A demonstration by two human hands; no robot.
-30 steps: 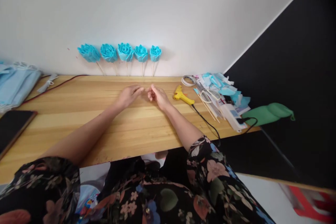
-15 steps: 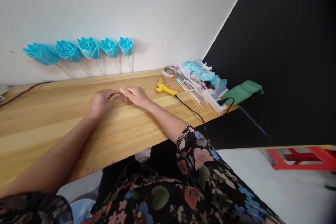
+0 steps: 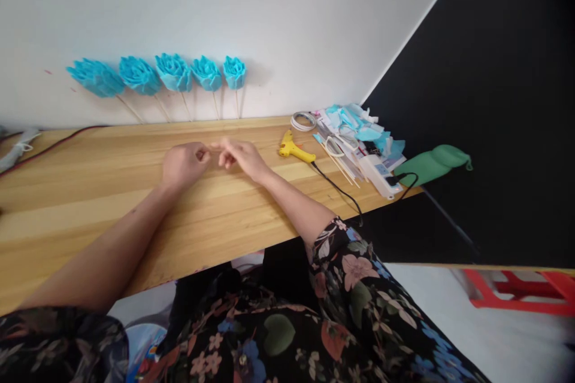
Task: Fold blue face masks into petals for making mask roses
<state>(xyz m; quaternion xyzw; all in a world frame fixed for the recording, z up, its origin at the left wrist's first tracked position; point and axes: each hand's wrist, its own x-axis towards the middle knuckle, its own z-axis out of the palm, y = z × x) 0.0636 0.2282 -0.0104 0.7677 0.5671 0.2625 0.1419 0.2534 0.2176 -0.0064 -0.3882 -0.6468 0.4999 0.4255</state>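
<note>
Over the wooden table, my left hand (image 3: 185, 164) is closed, its fingers curled in toward the thumb, with no object visible in it. My right hand (image 3: 245, 158) faces it from the right; one finger reaches across to the left hand's fingertips while the others bend loosely, apart. Nothing shows in the right hand either. Behind them, several blue flowers on thin sticks, one of them a rose-like flower (image 3: 173, 73), lean against the wall. A yellow glue gun (image 3: 294, 148) lies on the table to the right of my right hand.
Right of the glue gun are a white tape roll (image 3: 303, 121), blue and white scraps (image 3: 354, 122), thin sticks and a white power strip (image 3: 380, 176) with a black plug. A green pouch (image 3: 431, 166) rests at the table's right end. A red stool (image 3: 516, 293) stands below.
My hands have drawn slightly apart from their close clasp, and the right hand's lower fingers now show loosely bent. The view has shifted a little to the left.
</note>
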